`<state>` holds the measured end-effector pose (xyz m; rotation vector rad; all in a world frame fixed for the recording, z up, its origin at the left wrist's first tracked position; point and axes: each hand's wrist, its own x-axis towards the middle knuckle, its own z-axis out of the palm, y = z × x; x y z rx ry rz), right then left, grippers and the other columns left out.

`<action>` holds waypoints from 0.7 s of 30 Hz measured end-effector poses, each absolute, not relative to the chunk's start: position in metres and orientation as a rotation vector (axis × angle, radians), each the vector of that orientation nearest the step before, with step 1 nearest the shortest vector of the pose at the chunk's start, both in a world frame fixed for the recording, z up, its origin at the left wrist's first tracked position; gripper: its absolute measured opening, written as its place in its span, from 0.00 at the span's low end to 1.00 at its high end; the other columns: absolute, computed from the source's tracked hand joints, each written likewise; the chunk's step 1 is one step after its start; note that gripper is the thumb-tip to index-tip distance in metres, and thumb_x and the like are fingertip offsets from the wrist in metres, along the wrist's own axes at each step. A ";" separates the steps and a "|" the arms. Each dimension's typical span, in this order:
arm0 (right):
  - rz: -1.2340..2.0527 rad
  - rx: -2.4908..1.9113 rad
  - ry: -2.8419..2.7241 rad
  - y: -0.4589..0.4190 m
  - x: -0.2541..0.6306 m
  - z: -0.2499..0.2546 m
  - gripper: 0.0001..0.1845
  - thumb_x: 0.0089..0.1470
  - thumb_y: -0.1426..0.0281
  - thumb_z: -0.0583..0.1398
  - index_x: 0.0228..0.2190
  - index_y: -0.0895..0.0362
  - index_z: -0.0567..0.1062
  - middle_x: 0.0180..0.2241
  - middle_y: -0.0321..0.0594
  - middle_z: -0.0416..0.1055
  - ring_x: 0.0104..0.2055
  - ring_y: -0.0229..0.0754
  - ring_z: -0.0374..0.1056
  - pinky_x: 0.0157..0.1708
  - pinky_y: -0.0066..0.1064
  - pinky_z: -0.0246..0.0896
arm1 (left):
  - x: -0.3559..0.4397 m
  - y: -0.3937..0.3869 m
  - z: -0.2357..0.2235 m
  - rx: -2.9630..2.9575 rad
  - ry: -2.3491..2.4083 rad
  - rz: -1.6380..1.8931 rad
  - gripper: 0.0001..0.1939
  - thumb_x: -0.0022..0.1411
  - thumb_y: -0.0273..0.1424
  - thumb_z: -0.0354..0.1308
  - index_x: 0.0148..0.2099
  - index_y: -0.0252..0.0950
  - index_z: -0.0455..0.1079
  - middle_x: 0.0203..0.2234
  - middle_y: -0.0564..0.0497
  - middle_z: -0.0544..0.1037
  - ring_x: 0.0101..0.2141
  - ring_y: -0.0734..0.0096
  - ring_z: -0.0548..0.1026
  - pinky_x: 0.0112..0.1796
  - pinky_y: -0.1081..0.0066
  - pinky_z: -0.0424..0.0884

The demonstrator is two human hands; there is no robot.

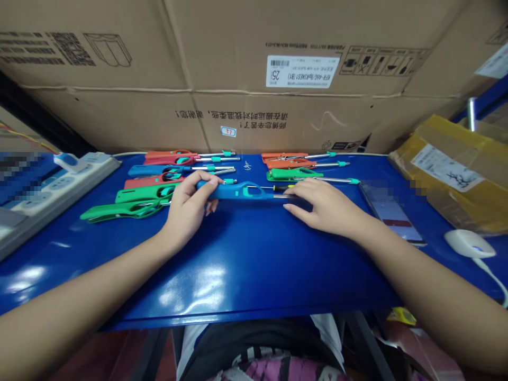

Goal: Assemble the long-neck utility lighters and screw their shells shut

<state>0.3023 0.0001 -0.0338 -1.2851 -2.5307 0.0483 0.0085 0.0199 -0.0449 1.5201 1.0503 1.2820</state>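
A long blue stick lighter (238, 191) lies level across the middle, just above the table. My left hand (190, 201) is closed round its handle end, thumb on top. At the other end, my right hand (317, 206) has thumb and fingers closed about the metal tube, whose tip they hide. Just behind the tube shows a screwdriver (281, 188) with a black and yellow handle, partly covered by my right fingers. On the left, several stick lighters lie in a row, the nearest a green lighter (123, 210). Behind my right hand rests another green lighter (293, 174), beside orange ones.
A large cardboard box (222, 63) walls off the back of the blue table (246, 264). A power strip (55, 185) runs along the left. To the right are a phone (391, 214), a white corded device (469, 243) and a yellow-taped package (456, 169).
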 end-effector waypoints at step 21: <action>-0.036 -1.297 -2.686 0.004 0.302 -0.035 0.17 0.69 0.62 0.54 0.36 0.59 0.78 0.34 0.45 0.80 0.37 0.50 0.75 0.40 0.40 0.62 | 0.013 0.019 -0.045 1.528 1.084 1.172 0.14 0.66 0.40 0.60 0.47 0.36 0.72 0.14 0.61 0.65 0.15 0.78 0.63 0.19 0.77 0.59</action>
